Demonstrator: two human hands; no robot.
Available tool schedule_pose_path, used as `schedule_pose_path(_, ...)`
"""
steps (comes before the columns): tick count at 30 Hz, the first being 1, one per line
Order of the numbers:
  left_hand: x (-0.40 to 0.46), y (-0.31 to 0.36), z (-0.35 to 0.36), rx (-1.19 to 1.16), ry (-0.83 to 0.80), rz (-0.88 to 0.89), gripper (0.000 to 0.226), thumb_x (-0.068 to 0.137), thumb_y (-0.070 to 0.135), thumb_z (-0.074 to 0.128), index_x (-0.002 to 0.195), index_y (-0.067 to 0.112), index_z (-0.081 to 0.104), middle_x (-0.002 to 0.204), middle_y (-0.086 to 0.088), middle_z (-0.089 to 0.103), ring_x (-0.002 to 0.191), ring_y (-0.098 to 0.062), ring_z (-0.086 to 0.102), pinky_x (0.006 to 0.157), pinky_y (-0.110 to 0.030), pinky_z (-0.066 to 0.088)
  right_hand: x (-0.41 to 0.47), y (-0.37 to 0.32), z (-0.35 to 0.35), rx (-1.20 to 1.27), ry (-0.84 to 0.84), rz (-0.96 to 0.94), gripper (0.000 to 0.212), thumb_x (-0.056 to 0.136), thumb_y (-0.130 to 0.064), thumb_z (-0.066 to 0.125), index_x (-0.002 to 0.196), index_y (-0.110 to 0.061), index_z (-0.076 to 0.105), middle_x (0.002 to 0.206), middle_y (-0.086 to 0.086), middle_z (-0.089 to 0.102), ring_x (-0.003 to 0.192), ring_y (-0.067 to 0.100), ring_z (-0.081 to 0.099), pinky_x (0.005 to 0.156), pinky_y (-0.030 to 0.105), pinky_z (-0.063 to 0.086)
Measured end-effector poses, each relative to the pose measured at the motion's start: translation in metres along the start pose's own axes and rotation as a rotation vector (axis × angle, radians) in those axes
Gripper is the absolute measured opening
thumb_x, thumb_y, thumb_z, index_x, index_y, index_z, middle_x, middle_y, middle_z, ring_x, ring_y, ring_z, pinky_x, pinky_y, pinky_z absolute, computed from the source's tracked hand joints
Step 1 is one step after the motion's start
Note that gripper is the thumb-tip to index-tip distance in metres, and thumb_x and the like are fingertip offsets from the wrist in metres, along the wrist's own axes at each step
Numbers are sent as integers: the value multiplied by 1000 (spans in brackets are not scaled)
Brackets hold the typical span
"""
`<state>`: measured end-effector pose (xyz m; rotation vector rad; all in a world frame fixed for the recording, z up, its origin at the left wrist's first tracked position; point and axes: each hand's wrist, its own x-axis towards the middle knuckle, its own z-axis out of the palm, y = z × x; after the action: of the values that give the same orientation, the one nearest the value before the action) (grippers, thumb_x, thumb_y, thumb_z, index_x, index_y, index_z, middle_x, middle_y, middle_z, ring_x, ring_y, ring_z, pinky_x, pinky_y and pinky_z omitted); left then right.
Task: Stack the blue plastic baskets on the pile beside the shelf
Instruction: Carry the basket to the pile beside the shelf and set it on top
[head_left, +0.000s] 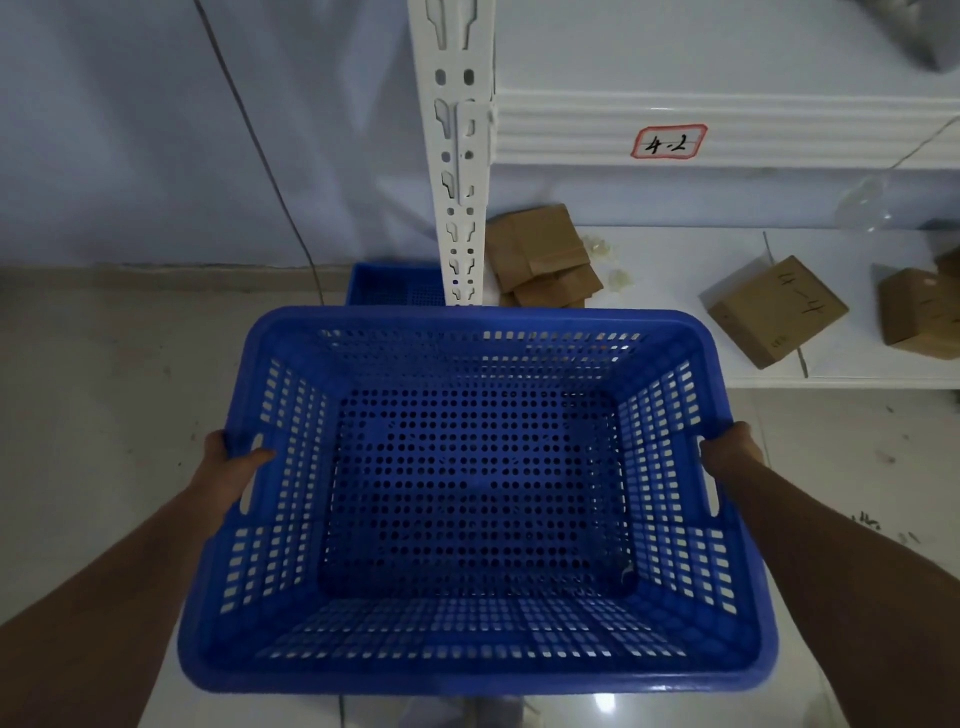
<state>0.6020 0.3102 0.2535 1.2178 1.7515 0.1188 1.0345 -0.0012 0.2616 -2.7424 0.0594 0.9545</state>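
Note:
I hold a large blue perforated plastic basket (478, 660) in front of me, above the floor, its open top facing up and nothing inside. My left hand (236, 462) grips the left rim by the handle slot, thumb inside the basket. On the right rim my right hand (730, 451) holds the matching handle. Beyond the held basket, on the floor next to the white shelf post (460, 171), part of another blue basket (395, 286) shows; the rest of that pile is hidden.
A white metal shelf (727, 130) labelled 4-2 stands at the right. Its lower board (670, 270) carries flattened cardboard (540, 254) and small brown boxes (776, 312). A dark cable (260, 150) runs down the pale wall. Tiled floor (104, 374) stretches to the left.

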Motion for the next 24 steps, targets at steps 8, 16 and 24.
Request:
schedule_pose_path(8, 2, -4, 3, -9, 23, 11, 74, 90, 17, 62, 150, 6, 19, 149, -18, 37, 131, -40, 43, 107, -50, 38, -6, 3, 2, 5, 25, -43, 49, 95, -17, 47, 136, 4, 30, 133, 32, 48, 116, 48, 52, 89, 49, 44)
schedule_pose_path(16, 4, 0, 4, 29, 33, 1, 73, 91, 17, 61, 149, 5, 18, 150, -18, 36, 131, -41, 42, 108, -52, 37, 0, 3, 3, 11, 32, -21, 49, 93, -16, 49, 134, 4, 31, 132, 32, 49, 116, 49, 53, 93, 52, 44)
schedule_pose_path(24, 1, 1, 3, 59, 17, 9, 73, 91, 18, 61, 149, 6, 18, 150, -18, 35, 131, -41, 42, 109, -52, 37, 1, 4, 2, -9, 40, -41, 49, 93, -15, 49, 135, 4, 30, 132, 32, 49, 117, 48, 52, 93, 52, 44)
